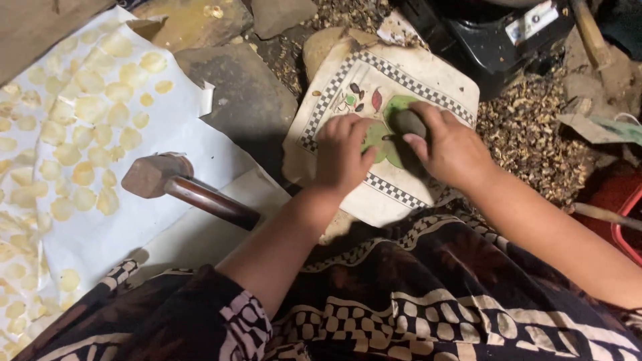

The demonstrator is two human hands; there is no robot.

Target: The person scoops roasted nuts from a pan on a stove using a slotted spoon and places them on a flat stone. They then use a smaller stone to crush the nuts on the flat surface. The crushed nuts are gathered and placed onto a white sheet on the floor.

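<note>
Keep right hand (pixel 451 148) fingers gripping dark stone (pixel 406 122), left hand (pixel 342 155) fingers spread flat, pinning patterned cloth (pixel 428 77) taut.

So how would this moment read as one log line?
left hand: fingertips on cloth | right hand: grips dark stone | mallet: lying aside

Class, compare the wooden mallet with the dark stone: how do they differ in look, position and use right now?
The wooden mallet has a long handle and lies untouched on the white paper; the dark stone is small, rounded and gripped by the right hand. The mallet is reddish-brown, the stone grey-black. Both are within arm's reach.
</note>
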